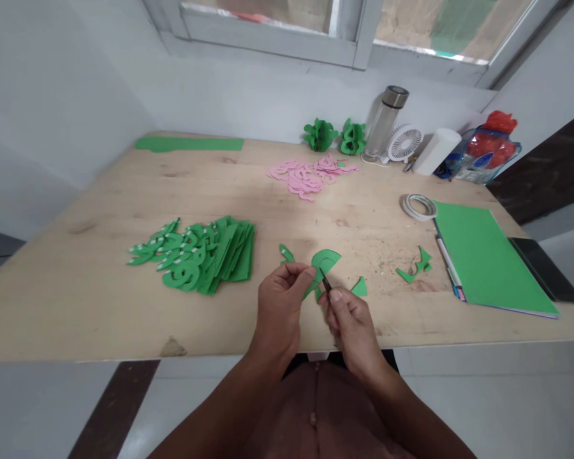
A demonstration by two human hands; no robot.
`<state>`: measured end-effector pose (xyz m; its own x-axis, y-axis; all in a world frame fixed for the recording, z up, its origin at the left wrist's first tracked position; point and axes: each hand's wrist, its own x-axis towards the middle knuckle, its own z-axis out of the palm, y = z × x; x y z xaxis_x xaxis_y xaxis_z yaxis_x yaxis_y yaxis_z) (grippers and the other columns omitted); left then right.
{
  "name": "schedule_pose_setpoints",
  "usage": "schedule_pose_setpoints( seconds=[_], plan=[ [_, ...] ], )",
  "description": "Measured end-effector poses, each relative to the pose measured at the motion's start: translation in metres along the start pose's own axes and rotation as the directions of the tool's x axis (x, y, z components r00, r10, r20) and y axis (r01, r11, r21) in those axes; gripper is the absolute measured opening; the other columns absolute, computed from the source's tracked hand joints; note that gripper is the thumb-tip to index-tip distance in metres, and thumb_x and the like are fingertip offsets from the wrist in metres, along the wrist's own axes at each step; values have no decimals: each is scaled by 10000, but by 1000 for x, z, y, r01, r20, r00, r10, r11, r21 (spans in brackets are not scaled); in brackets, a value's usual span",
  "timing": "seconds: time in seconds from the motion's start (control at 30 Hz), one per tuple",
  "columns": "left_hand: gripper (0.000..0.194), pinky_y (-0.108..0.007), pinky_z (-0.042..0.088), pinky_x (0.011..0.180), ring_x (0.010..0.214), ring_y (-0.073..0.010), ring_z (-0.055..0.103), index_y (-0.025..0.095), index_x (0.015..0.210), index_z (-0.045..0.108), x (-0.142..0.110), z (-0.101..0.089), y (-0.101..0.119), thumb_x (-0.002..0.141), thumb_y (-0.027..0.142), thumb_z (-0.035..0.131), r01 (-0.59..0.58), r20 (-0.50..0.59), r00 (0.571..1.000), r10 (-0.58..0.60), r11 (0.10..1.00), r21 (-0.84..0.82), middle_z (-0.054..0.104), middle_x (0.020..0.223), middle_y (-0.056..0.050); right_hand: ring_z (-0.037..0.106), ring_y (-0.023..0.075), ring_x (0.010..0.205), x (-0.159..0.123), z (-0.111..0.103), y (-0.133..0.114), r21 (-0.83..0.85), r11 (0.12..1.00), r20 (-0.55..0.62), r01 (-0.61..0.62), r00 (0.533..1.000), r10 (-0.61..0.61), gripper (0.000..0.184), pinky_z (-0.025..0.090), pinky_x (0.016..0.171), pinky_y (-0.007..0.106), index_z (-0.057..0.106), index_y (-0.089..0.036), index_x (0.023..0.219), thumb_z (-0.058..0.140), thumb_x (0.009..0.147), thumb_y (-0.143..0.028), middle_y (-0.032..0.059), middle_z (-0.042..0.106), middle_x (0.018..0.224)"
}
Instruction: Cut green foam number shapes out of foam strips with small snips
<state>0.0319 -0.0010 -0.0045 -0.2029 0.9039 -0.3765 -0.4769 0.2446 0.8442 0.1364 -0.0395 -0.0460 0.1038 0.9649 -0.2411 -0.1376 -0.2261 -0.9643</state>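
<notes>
My left hand [283, 296] pinches a curved piece of green paper or foam [324, 258] near the table's front edge. A dark line is drawn along its curve. My right hand [351, 319] is closed round a pair of small scissors [325, 280], whose dark blades point up and left onto the green piece. Just beyond my left hand lies a small green cutout [286, 252] with white marks. A green offcut [360, 286] rests right beside my right hand.
On the left sit a stack of folded green pieces [234, 248] and white-dotted green cutouts [172, 245]. Pink cutouts [306, 175] lie farther back. To the right are tape rolls [419, 207], green sheets [492, 255], pens [449, 261] and scraps [416, 266]. A bottle [385, 124] and fan [404, 143] stand by the wall.
</notes>
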Motion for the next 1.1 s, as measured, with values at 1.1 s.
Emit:
schedule_pose_setpoints(
  seconds=[1.1],
  plan=[
    [146,-239,408,632,626,-108,538,172,636,656,5,-7,4,598,235,782,-2,129,992,-5,999,51,620,603,38,217,90,442,1,-5,-4,-25,1000,46,6,999,-5,526,152,430,247,640,-162,734,587,839,-674,-94,306,468]
  ],
)
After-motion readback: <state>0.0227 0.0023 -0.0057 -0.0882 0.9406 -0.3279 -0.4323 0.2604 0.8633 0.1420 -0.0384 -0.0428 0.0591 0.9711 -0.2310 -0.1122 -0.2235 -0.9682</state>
